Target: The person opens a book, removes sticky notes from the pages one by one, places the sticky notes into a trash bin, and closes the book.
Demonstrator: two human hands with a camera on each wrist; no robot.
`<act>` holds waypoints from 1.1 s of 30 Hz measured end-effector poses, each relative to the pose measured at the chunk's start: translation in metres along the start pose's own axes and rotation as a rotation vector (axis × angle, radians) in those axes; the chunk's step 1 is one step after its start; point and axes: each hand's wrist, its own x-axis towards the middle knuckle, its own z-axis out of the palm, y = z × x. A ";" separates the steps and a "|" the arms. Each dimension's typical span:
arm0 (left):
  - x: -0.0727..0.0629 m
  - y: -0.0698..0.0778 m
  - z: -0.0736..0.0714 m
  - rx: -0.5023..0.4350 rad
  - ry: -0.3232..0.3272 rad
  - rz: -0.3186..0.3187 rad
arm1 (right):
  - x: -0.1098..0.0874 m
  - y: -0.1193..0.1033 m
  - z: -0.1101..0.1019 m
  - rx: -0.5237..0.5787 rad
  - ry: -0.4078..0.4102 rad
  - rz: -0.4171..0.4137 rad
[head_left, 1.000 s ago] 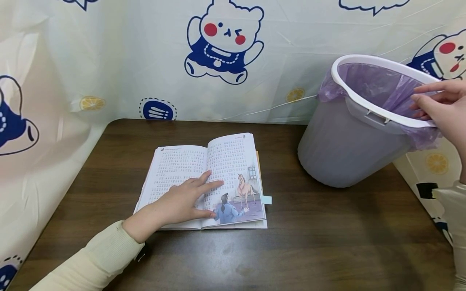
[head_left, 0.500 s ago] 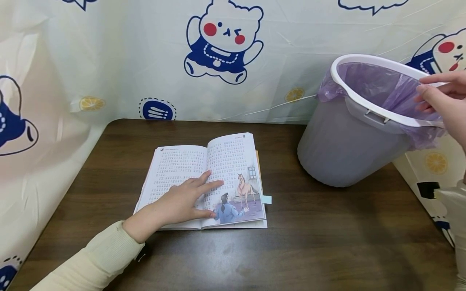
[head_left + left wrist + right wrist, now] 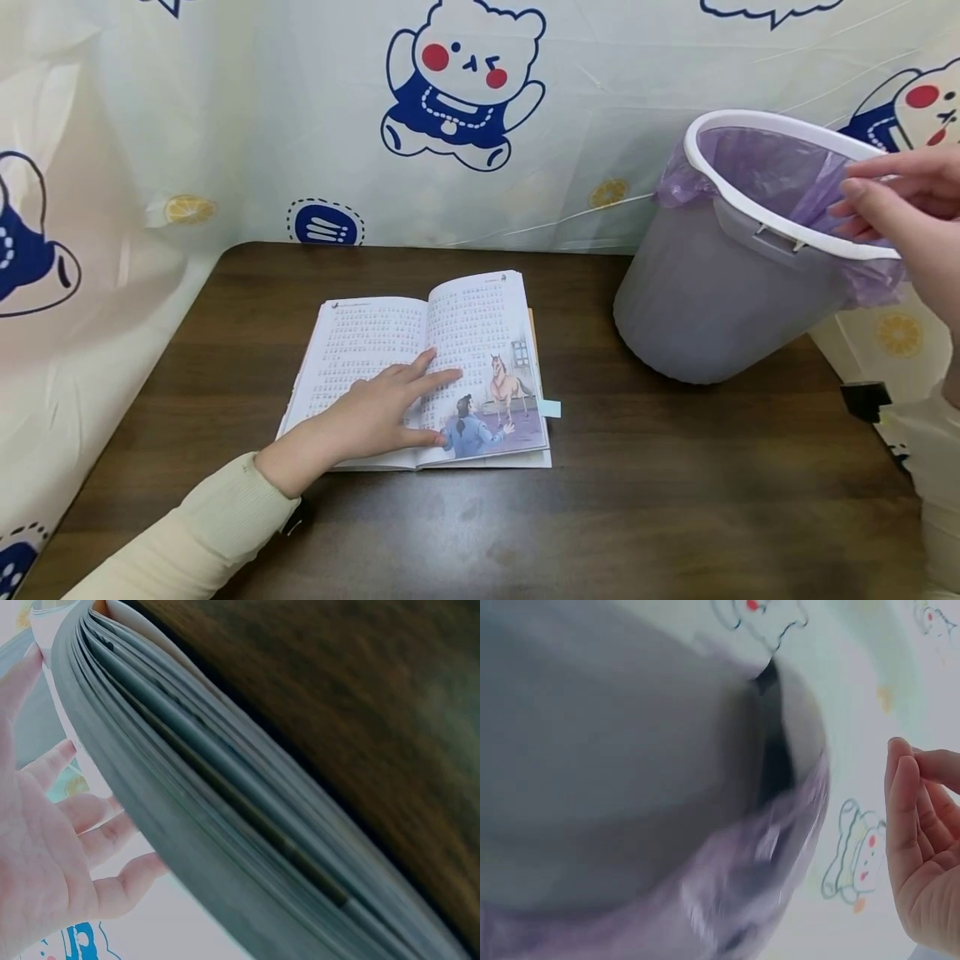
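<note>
An open book (image 3: 375,333) lies on the brown table, with printed text on both pages and a picture of a horse and a figure on the right page. My left hand (image 3: 382,408) rests across its lower middle, fingers spread. In the left wrist view, the edges of the book's pages (image 3: 225,802) fill the middle, beside the left hand (image 3: 52,832). At the right, my right hand (image 3: 911,208) hovers over the near rim of a grey trash bin (image 3: 735,283). Its thumb and fingertips are close together; the right wrist view shows nothing held between them.
A purple bag (image 3: 780,171) lines the bin and folds over its white rim. From the book's right edge sticks a light blue tab (image 3: 550,408). A curtain (image 3: 300,108) printed with cartoon bears hangs behind and beside the table (image 3: 660,492).
My right hand moved slightly right, away from the bin's rim, then back left over it. The left hand and the book stay in place.
</note>
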 end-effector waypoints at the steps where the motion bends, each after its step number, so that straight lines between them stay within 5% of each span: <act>1: 0.000 0.000 0.000 -0.001 0.000 -0.001 | -0.002 -0.001 0.003 0.043 -0.004 -0.037; 6: 0.000 0.000 0.000 0.003 0.003 0.001 | -0.017 -0.012 0.023 0.161 -0.085 -0.176; 11: 0.000 0.000 0.000 0.000 0.007 0.003 | -0.033 -0.021 0.053 0.132 -0.184 -0.191; 17: 0.000 0.000 0.000 -0.010 0.011 0.006 | -0.047 -0.005 0.099 0.090 -0.394 -0.196; 26: -0.001 -0.001 0.002 -0.025 0.014 -0.001 | -0.079 0.035 0.167 -0.006 -0.873 -0.071; 33: -0.003 -0.002 0.003 -0.033 0.029 0.001 | -0.098 0.050 0.197 0.088 -1.029 0.006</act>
